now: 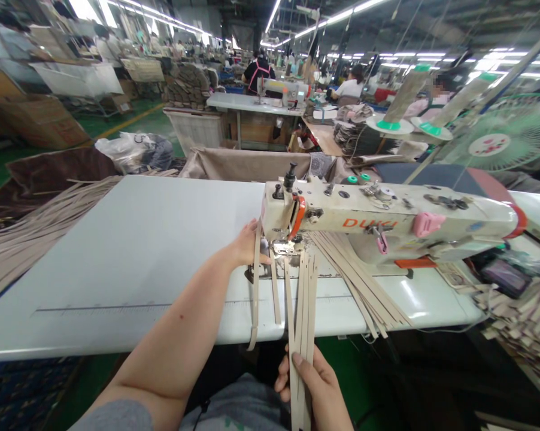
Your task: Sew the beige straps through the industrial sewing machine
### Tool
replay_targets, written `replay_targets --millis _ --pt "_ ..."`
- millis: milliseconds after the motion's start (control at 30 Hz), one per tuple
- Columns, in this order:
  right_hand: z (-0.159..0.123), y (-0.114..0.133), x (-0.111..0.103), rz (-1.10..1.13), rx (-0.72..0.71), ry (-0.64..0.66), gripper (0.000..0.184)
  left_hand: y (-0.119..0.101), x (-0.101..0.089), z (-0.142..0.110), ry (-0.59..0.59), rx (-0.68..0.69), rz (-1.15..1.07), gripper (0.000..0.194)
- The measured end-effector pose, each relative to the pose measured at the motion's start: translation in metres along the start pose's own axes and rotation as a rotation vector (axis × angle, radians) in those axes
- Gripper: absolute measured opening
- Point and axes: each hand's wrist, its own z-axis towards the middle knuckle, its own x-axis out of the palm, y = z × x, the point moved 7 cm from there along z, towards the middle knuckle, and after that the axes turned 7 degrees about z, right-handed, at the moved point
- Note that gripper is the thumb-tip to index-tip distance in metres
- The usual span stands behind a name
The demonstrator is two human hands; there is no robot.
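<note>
My left hand [243, 246] is at the sewing machine's needle area, left of the machine head. It grips a narrow beige fabric strip [256, 287] that hangs over the table's front edge; some fingertips are hidden. A short strip [275, 293] lies just right of it. Below the table edge, my right hand [317, 380] is closed around a bundle of beige strips [305, 305], thumb on top. The upper ends of that bundle reach the metal plate of the sewing machine [333, 218]. More loose strips [355, 278] fan out under the machine arm.
The pale worktable [162, 239] carries a printed ruler along its front. Long strips [41, 233] are heaped at the left, and stacked strips [530, 329] at the right. Thread cones [407, 99] and a green fan [498, 140] stand behind the machine. Other people work farther back.
</note>
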Motion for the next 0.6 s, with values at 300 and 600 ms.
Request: replay_targets --millis 300,600 --pt "-0.0038 -0.0002 0.0022 -0.120 -0.034 -0.002 0.056 0.0002 0.0015 -0.0021 0.023 -0.018 -0.002 0.095" --pt "-0.0050 0.0035 0.0046 -0.155 -0.085 -0.017 0.062 0.0010 0.0028 -0.0010 0.030 0.029 -0.003 0.097"
